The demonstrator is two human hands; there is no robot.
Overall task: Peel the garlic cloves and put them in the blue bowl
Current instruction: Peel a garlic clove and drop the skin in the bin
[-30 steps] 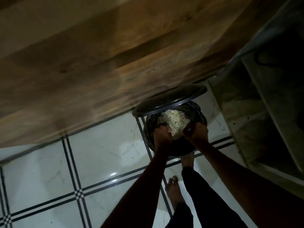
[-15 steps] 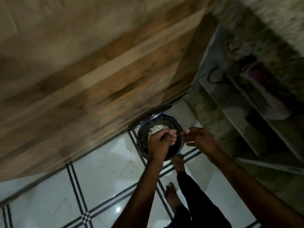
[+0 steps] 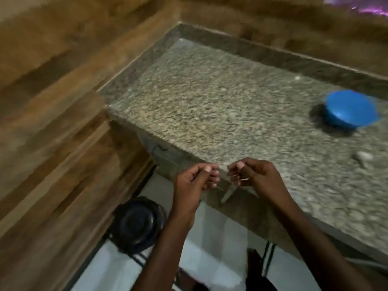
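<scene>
Now both hands hang side by side at the near edge of the granite surface, fingertips almost meeting. The left hand has its fingers curled in, thumb laid across them; whether anything sits inside that curl I cannot tell through the blur. The right hand is curled the same way, and a thin pale sliver shows at its fingertips, too small to name, so I cannot tell whether it is pinching anything.

The blue bowl stands well off to the right and further back on the surface, clear of both hands, nearer the back upstand than the front edge. It sits upright with its mouth facing up, leaning a little toward us so the inside wall shows; it is round, so no long axis to speak of. What lies inside I cannot make out.

Between the bowl and the right hand, a small pale lump rests on the stone, apart from both; it is too smeared to say what it is or which way it points.

Down on the tiled floor, below and left of the left hand, stands a dark round bin, close against the wood-panelled wall
</scene>
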